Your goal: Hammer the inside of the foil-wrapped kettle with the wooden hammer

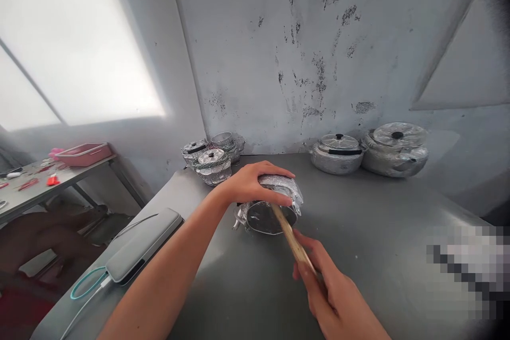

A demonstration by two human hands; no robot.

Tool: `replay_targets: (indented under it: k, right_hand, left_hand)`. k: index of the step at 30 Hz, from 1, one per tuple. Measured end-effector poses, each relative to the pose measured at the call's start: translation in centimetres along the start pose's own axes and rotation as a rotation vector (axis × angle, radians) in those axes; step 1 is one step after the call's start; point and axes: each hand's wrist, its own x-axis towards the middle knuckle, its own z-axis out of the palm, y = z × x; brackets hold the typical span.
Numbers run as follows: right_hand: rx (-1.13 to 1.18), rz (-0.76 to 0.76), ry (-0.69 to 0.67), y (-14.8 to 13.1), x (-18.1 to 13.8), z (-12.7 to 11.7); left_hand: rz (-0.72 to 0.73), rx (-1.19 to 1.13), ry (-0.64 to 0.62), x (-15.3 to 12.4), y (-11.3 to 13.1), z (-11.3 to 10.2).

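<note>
A small plastic-wrapped metal pot (271,211) lies on its side on the grey table (358,234), its open mouth facing me. My left hand (255,183) rests on top of it, fingers wrapped over the wrapped rim. My right hand (326,281) grips a wooden stick (289,234) whose far end reaches the pot's mouth, just under my left fingers.
Several small wrapped pots (211,159) stand at the back left of the table; two larger lidded pots (338,153) (396,147) stand at the back right by the stained wall. A grey power bank (143,244) with a cable lies at the left edge. A side table holds a pink tray (83,154).
</note>
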Motion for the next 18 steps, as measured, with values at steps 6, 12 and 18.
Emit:
replay_targets:
  k: [6, 12, 18]
  right_hand:
    - [-0.063, -0.004, -0.036, -0.41, 0.12, -0.30]
    - [-0.023, -0.012, 0.034, -0.39, -0.06, -0.18]
    - [0.007, -0.064, 0.119, -0.12, -0.07, 0.26]
  left_hand:
    - [-0.008, -0.008, -0.006, -0.07, 0.14, -0.02]
    - [-0.014, 0.007, -0.011, -0.04, 0.30, 0.04]
    - [-0.003, 0.017, -0.003, -0.06, 0.34, 0.04]
